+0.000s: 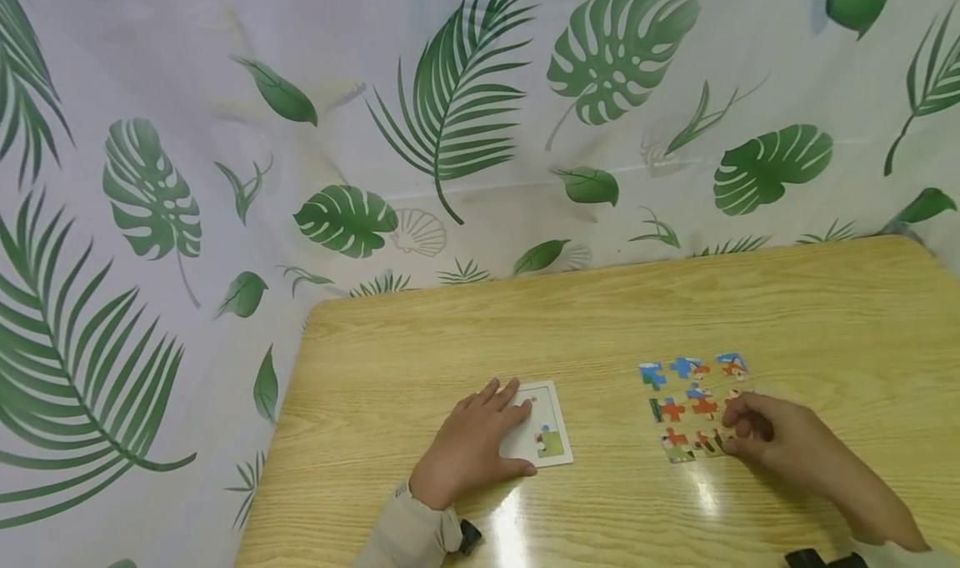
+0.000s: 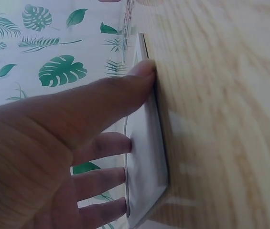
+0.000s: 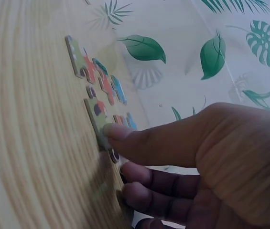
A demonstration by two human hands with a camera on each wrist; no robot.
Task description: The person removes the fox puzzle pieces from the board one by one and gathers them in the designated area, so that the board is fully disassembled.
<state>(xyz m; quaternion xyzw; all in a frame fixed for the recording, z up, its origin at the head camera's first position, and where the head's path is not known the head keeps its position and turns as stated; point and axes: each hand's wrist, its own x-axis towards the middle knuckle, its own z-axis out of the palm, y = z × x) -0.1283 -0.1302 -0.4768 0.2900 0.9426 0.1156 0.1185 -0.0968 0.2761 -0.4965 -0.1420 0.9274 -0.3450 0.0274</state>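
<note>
My left hand (image 1: 468, 439) rests on a thin white puzzle tray (image 1: 562, 422), fingers spread across it and thumb along its near edge. A puzzle piece with green on it (image 1: 552, 443) lies in the tray's near right corner; the hand covers the tray's left part. To the right, several loose jigsaw pieces (image 1: 673, 409) lie spaced in rows on the table. My right hand (image 1: 787, 439) is at their near right side, fingers loosely bent and apart from the thumb. In the right wrist view the thumb tip is right at a green-edged puzzle piece (image 3: 95, 114), partly covering it.
The wood-grain table (image 1: 420, 343) meets a white leaf-print cloth (image 1: 337, 134) at its back and left edges. A strip of table separates the tray from the loose pieces. A black wrist device (image 1: 469, 536) is on the left sleeve.
</note>
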